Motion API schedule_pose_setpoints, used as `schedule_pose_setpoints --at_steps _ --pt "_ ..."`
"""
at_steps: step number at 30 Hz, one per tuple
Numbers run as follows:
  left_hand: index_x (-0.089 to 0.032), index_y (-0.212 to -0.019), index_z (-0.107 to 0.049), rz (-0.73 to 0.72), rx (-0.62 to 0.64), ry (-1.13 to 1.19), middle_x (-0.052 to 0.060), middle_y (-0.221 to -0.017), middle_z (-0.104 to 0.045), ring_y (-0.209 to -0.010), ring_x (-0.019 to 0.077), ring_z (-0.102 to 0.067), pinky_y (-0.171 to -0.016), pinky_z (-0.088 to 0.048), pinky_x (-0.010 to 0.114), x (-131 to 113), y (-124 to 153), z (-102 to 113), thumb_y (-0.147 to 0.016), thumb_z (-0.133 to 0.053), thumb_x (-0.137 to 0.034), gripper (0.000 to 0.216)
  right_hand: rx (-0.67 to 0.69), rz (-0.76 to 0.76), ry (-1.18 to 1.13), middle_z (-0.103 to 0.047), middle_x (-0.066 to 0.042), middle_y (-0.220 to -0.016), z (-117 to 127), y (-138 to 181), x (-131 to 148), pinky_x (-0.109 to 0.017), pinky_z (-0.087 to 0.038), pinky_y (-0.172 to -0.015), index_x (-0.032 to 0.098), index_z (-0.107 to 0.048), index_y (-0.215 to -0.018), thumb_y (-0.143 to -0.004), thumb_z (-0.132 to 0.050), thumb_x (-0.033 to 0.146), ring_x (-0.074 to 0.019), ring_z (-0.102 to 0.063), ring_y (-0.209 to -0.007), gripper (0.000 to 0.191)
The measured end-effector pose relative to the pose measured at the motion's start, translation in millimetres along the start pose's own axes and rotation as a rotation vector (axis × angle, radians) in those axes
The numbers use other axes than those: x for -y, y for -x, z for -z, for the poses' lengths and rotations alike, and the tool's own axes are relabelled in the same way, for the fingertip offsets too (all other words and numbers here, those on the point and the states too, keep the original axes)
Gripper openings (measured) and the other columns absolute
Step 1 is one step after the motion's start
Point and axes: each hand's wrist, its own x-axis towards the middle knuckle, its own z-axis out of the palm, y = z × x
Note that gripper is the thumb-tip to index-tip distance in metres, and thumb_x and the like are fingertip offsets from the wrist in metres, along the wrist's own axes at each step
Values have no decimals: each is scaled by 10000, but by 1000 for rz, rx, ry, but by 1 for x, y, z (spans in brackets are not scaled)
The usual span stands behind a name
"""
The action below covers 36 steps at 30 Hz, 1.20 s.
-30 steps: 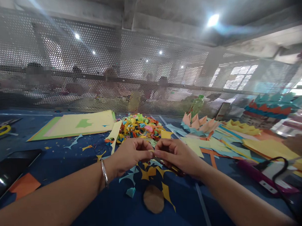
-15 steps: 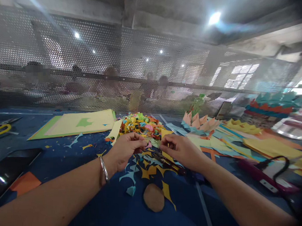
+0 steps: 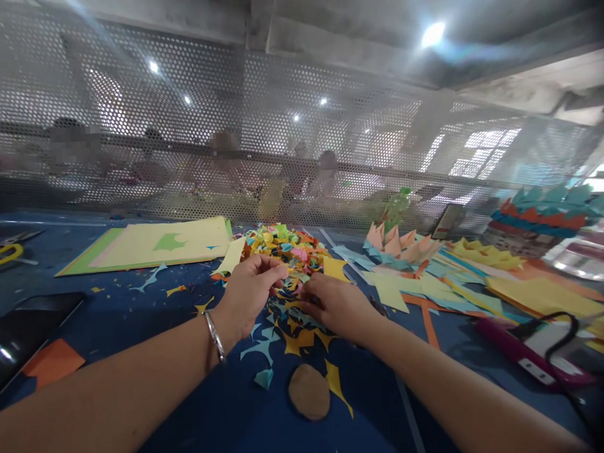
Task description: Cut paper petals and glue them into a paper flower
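My left hand [image 3: 249,292], with a metal bangle on the wrist, has its fingers curled in a pinch at the near edge of a heap of small coloured folded paper pieces [image 3: 283,247]. What it pinches is too small to make out. My right hand [image 3: 333,305] lies palm down just right of it, fingers bent over blue and yellow paper offcuts [image 3: 291,340] on the blue table [image 3: 135,314]. Whether it holds anything is hidden.
Yellow and green paper sheets [image 3: 153,246] lie at back left. Folded paper crowns [image 3: 397,242] and loose coloured sheets [image 3: 464,279] spread to the right. A pink device with a black cable [image 3: 532,356] lies at right, a brown disc [image 3: 309,392] near me. A perforated metal screen [image 3: 278,134] stands behind, people beyond.
Both hands, joined fingertip to fingertip a second ago, have parted and moved forward to the heap of paper pieces. The right hand has dropped palm down onto the offcuts.
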Motion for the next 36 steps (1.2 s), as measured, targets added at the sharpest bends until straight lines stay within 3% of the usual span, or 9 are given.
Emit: schedule_pose_setpoints --at_steps 9,14,21,26,31,36 --pt "-152 -666 -585 72 111 83 -10 -622 -561 -582 100 -495 -574 -355 243 1 0 -2 -642 -711 -217 143 -55 -24 -15 -587 -43 -753 -9 -5 -1 -269 -338 -557 194 -581 -760 -789 -531 202 -176 -543 -653 58" --pt "-162 -685 -585 74 125 107 -14 -652 -566 -614 100 -514 -587 -357 238 1 -1 0 -668 -700 -244 142 -166 -22 -66 -569 -47 -808 -2 -8 1 -278 -385 -630 195 -531 -778 -845 -480 195 -181 -542 -742 84" --pt "-172 -706 -580 -53 126 102 -4 -774 -610 -694 114 -573 -638 -392 250 -3 0 -2 -686 -695 -234 133 -276 17 -138 -545 -34 -821 6 -9 2 -284 -406 -670 201 -512 -797 -873 -463 194 -164 -520 -711 91" --pt "-160 -673 -579 -79 120 177 -4 -662 -622 -662 123 -587 -699 -433 277 -4 -3 -2 -663 -708 -193 133 -338 87 -253 -543 -34 -806 10 -7 5 -287 -415 -676 199 -537 -813 -875 -474 193 -168 -520 -730 88" --pt "-154 -666 -586 -187 44 241 3 -631 -639 -637 117 -583 -679 -438 263 -11 -7 1 -677 -699 -181 117 -477 -20 -383 -532 -27 -761 20 -4 6 -260 -403 -601 188 -559 -785 -880 -497 277 -146 -498 -666 145" --pt "-165 -710 -591 -202 123 357 -14 -681 -646 -686 106 -602 -705 -446 239 -15 4 -6 -721 -681 -166 91 -303 -198 -759 -521 10 -614 21 -1 10 -254 -366 -508 190 -575 -700 -878 -483 435 -115 -451 -520 316"
